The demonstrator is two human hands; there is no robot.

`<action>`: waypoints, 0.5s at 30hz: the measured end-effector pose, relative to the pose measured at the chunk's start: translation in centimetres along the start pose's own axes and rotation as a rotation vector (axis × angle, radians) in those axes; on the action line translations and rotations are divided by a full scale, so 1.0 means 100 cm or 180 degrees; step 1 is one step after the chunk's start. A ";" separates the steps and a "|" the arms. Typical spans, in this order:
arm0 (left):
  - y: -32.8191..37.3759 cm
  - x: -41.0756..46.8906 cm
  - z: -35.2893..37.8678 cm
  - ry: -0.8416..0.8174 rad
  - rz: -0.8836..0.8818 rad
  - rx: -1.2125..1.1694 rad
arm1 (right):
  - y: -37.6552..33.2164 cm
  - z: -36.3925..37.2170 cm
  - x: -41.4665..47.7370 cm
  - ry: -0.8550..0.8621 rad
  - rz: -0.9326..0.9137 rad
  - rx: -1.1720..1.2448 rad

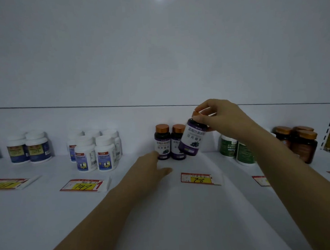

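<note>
Head view: we look down at a white shelf (183, 218) backed by a plain white wall (157, 59).

The right hand (222, 118) reaches in from the lower right. Its grip is clasped round the top of a dark bottle (192, 140) with a purple label and a copper cap, fingertips pinching at the cap. This bottle is tilted, cap leaning right, near the back of the shelf at centre. We cannot tell whether its base touches the shelf.

It partly covers the second standing bottle (177, 143) of the same kind. The first standing bottle (162, 143) is upright just to the left of that.

The left hand (149, 169) stretches forward low over the shelf. Its grip is released, the fingers straight and holding nothing, the fingertips just beside the base of the first standing bottle.

A price tag marked 78 (198, 179) lies flat in front of these bottles.

Further left stands a cluster of white bottles (95, 152) behind a price tag marked 147 (83, 185), then blue-labelled bottles (29, 147). To the right stand green bottles (237, 148) and brown jars (301, 141).
</note>
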State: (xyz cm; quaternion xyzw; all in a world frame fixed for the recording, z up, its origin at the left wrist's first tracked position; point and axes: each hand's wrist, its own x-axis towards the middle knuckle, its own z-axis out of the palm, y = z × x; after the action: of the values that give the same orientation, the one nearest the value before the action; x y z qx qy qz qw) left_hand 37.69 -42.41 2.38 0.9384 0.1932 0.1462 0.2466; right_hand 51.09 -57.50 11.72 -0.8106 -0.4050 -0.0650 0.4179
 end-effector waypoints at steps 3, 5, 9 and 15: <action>-0.008 -0.001 0.005 -0.0375 -0.0265 0.0691 | 0.005 -0.002 0.016 0.0022 -0.0047 -0.0369; -0.011 -0.001 0.010 -0.0628 -0.0312 0.1003 | 0.014 0.004 0.025 -0.0061 -0.0070 -0.0582; -0.018 0.002 0.016 -0.0800 -0.0360 0.1286 | 0.033 0.021 0.036 -0.0144 -0.0031 -0.0691; -0.022 0.003 0.019 -0.0840 -0.0363 0.1492 | 0.050 0.042 0.043 -0.0377 -0.0001 -0.0825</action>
State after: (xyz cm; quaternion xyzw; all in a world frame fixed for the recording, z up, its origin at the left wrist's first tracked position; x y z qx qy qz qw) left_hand 38.02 -41.28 -0.24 0.9684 0.2404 -0.0400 0.0536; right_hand 56.51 -53.43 7.79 -0.8601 -0.4174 -0.0689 0.2850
